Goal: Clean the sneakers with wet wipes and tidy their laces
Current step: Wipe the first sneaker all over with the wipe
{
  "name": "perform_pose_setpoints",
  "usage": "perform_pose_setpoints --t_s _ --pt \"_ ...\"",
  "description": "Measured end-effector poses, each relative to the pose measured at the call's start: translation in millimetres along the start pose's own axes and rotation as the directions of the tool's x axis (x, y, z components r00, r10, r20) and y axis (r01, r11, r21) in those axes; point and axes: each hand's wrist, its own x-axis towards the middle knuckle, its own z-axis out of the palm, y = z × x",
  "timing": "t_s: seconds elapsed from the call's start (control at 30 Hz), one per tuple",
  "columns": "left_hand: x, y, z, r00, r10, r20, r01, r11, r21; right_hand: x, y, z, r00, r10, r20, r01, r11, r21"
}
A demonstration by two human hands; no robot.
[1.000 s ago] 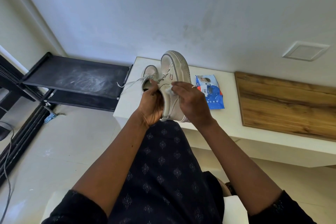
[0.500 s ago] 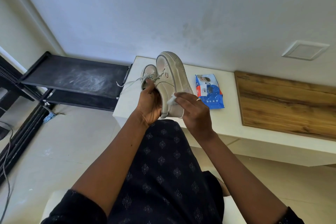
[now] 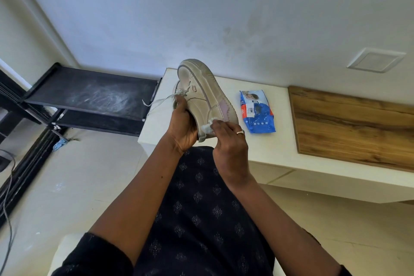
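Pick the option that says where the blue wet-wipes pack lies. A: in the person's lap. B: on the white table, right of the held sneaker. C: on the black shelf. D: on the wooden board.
B: the wet-wipes pack lies flat on the white table, between the sneaker that the left hand grips and the wooden board, while the right hand pinches a wipe.

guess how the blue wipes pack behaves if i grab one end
Probably floppy: the wipes pack looks like a soft, creased pouch and would sag. Its glossy film may be slippery. Lying flat on the table, it shouldn't roll.
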Motion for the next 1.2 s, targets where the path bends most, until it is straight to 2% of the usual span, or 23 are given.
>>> perform_pose_setpoints --t_s 0.17,0.33,0.43,0.6,0.73,0.9,1.07,1.2 --pt "-1 0 -2 1.000 -0.005 0.004 0.005 0.998 -0.062 12 -4 -2 1.000 0.012 0.028 -0.012 1.000 0.008" --pt "-2 -2 -3 0.999 -0.026 0.031 0.028 0.998 -0.055 46 -1 0 0.992 0.094 0.085 -0.096 0.995 0.028" --pt "-1 1 -3 0.999 -0.006 0.053 0.010 0.997 -0.082 45 4 1 0.992 0.041 0.122 -0.039 0.999 -0.016" --pt "3 0 -4 0.999 0.004 0.047 0.001 0.995 -0.102 17 9 -2 0.998 -0.057 0.033 0.059 0.997 -0.043" --pt "7 2 -6 1.000 0.012 0.027 -0.010 0.995 -0.097 -1 12 2 0.993 -0.113 0.019 0.114 0.992 -0.050" --pt "1 5 0 0.997 -0.048 0.067 0.051 0.997 -0.054 19 7 -2 0.995 -0.101 0.014 0.102 0.994 -0.050" --pt "-4 3 1 0.994 -0.053 0.094 0.053 0.999 0.010 55 6 1 0.991 0.021 0.134 -0.010 0.997 -0.082" --pt "-1 5 1 0.996 -0.042 0.074 0.045 0.999 -0.029 52 7 0 0.990 -0.055 0.128 0.065 0.995 -0.071"
